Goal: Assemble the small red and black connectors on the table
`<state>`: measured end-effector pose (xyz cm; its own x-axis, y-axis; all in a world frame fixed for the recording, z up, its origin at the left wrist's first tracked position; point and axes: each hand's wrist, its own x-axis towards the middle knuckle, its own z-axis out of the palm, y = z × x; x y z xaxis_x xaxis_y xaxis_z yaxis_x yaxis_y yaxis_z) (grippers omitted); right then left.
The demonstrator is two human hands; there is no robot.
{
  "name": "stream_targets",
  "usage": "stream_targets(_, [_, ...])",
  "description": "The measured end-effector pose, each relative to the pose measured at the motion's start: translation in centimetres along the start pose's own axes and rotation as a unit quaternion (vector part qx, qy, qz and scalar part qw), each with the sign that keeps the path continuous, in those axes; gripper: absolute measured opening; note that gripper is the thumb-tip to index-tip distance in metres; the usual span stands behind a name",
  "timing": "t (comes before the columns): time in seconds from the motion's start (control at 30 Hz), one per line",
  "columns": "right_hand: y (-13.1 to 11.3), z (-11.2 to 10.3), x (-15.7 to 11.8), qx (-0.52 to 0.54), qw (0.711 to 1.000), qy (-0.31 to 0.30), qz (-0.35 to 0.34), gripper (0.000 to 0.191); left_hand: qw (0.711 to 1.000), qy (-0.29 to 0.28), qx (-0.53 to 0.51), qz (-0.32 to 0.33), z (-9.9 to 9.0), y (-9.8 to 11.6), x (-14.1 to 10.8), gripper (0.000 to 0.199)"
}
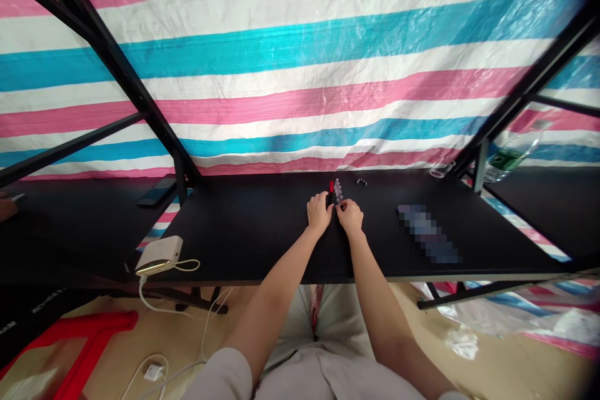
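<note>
My left hand (320, 212) rests on the black table, its fingers closed around the side of a small black object with a red end (331, 186). Close beside it my right hand (350, 217) has thumb and fingers pinched together; what is between them is too small to make out. Just beyond the fingertips stands a short row of small clear plastic pieces (338, 189), touching or nearly touching the red-ended object. A little to the right lie some tiny dark and shiny bits (361, 182).
A blurred-out flat item (429, 234) lies on the right. A clear cup (441, 167) and a plastic bottle (506, 161) are at the back right. On the left sit a white device with a cable (160, 253) and a phone (157, 191). Black frame bars (117, 69) rise at both sides.
</note>
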<state>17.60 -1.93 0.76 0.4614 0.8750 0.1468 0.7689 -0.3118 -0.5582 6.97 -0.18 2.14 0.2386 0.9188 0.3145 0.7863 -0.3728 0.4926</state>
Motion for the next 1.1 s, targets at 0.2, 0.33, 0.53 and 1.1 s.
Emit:
stream_targets(0.2, [0.0, 0.0, -0.3, -0.005, 1.0, 0.009, -0.01, 0.018, 0.999, -0.01, 0.012, 0.048, -0.6, 0.3, -0.7, 0.034])
stream_targets(0.33, [-0.1, -0.1, -0.5, -0.007, 1.0, 0.011, -0.012, 0.016, 0.999, -0.011, 0.002, 0.038, -0.8, 0.2, -0.7, 0.03])
stream_targets(0.53, [0.1, -0.5, -0.9, -0.014, 1.0, 0.01, 0.01, 0.014, 0.999, 0.004, -0.042, 0.012, -1.7, -0.2, -0.7, 0.021])
stream_targets(1.1, [-4.1, -4.8, -2.0, 0.086, 0.994, -0.04, -0.051, 0.01, 0.946, 0.159, -0.28, -0.033, -8.7, 0.5, -1.5, 0.017])
